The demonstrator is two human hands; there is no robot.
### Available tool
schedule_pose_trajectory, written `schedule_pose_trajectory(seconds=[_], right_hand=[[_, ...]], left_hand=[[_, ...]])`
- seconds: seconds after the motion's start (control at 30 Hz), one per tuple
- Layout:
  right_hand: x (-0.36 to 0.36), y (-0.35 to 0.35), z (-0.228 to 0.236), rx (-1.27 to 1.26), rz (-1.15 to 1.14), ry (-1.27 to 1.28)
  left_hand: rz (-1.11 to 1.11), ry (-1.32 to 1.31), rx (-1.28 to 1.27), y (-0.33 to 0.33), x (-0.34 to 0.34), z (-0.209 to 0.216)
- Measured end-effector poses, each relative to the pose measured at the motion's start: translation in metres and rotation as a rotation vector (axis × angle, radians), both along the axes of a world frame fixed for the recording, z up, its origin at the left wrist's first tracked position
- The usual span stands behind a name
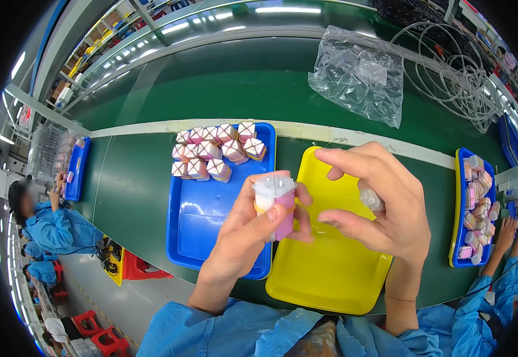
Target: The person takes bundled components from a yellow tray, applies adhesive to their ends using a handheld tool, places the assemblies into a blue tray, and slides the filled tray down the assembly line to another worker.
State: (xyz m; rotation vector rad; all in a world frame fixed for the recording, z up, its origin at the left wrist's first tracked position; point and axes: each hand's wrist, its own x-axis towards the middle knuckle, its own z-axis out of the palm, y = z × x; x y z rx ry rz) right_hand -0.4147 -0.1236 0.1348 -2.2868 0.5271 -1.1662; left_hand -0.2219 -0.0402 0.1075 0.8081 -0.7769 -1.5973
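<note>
My left hand (241,229) is closed around a small pink-and-white block (284,221) with a translucent plastic cap (275,185) on its upper end. It is held upright above the gap between the blue and yellow trays. To its right, my right hand (384,208) hovers over the yellow tray (330,291), thumb and forefinger spread apart. A small translucent plastic piece (371,200) is tucked in its curled fingers; its exact kind is hard to tell. Several similar blocks (209,150), with crossed lines on their white tops, stand in rows at the far end of the blue tray (179,238).
A clear plastic bag (360,74) and coiled pale cable (449,77) lie beyond the pale ledge (134,128). At right, another blue tray (490,238) is heaped with blocks, a co-worker's hand (507,233) beside it. A person in blue (57,229) works at left.
</note>
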Motion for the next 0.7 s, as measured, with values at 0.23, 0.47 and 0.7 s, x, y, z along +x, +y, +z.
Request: schedule_pose_trajectory(seconds=[0.23,0.47,0.7], right_hand=[[0.0,-0.001,-0.001,0.011,0.011,-0.016],[0.001,0.0,-0.003,0.021,0.015,-0.02],[-0.002,0.0,-0.001,0.004,-0.006,0.022]], left_hand=[[-0.019,0.014,-0.058,-0.005,0.008,-0.014],[0.081,0.024,-0.009,-0.008,0.004,-0.005],[0.056,-0.192,-0.089,-0.003,0.008,-0.013]])
